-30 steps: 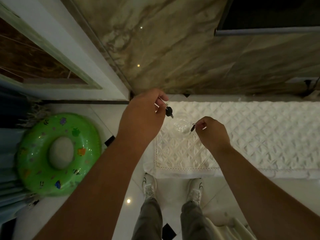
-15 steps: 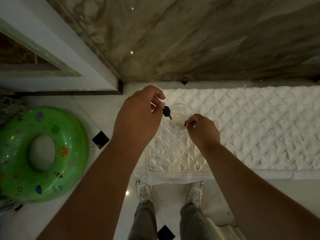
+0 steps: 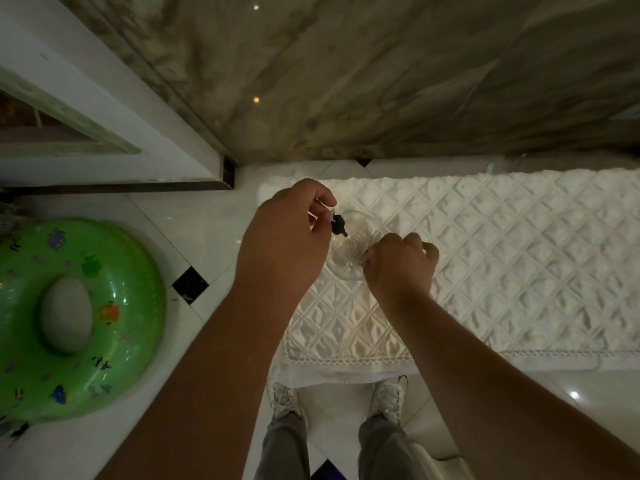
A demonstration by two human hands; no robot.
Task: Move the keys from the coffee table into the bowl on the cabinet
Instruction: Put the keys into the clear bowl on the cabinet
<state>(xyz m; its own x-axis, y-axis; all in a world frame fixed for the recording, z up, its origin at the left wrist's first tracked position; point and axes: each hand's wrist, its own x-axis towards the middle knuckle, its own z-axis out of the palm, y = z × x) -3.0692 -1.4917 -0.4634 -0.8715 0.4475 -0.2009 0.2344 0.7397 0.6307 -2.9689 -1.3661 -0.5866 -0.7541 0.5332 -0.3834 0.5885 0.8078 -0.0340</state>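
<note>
Head view: we see the left hand [image 3: 284, 244] pinching a black key [image 3: 338, 226] over the left rim of the clear bowl [image 3: 353, 247] (it sits on the white quilted cloth [image 3: 485, 258]). Our right hand [image 3: 398, 268] is closed at the bowl's right edge; we cannot tell what it grips. A green ring [image 3: 72, 320] lies far left.

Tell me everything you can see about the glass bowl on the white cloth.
The bowl is small, round and of clear glass or plastic, so the quilted white cloth shows through it. It stands upright near the cloth's left end. Its rim is a thin bright line. The left hand holds a black-headed key over its left edge. The right hand covers its right edge; whether it touches the rim cannot be told. Nothing clearly lies inside yet.
</note>
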